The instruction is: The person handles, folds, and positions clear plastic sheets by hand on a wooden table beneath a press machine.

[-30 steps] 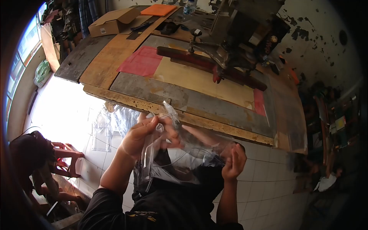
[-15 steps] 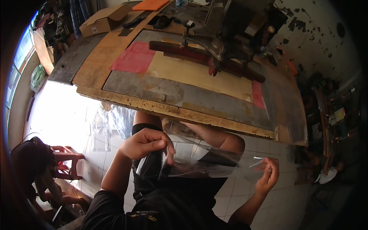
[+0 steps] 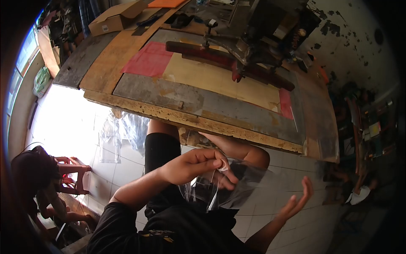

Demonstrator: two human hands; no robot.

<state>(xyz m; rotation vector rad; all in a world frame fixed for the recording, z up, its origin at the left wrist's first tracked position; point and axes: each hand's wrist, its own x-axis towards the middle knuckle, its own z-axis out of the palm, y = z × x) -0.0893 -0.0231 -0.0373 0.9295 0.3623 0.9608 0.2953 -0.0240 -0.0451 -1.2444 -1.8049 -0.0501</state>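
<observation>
My left hand (image 3: 207,166) is closed on a clear plastic sheet (image 3: 249,180), pinching it between thumb and fingers above my lap. The see-through film hangs loosely and catches the light in creases; its exact outline is hard to make out. To the right, my right hand (image 3: 296,201) is held apart from the plastic, fingers stretched out and nothing in it. In front of both hands runs the worn edge of the work table (image 3: 186,120).
On the table, a dark machine with a red sealing bar (image 3: 228,63) stands over yellow and red sheets. A cardboard box (image 3: 114,19) sits far left. Clear plastic (image 3: 127,131) hangs below the table edge. Other people (image 3: 36,178) sit at left and right, near a red stool (image 3: 74,173).
My left hand has moved right with the plastic gathered in it. My right hand has let go of the plastic's end and opened, dropping slightly. The stretched film has slackened.
</observation>
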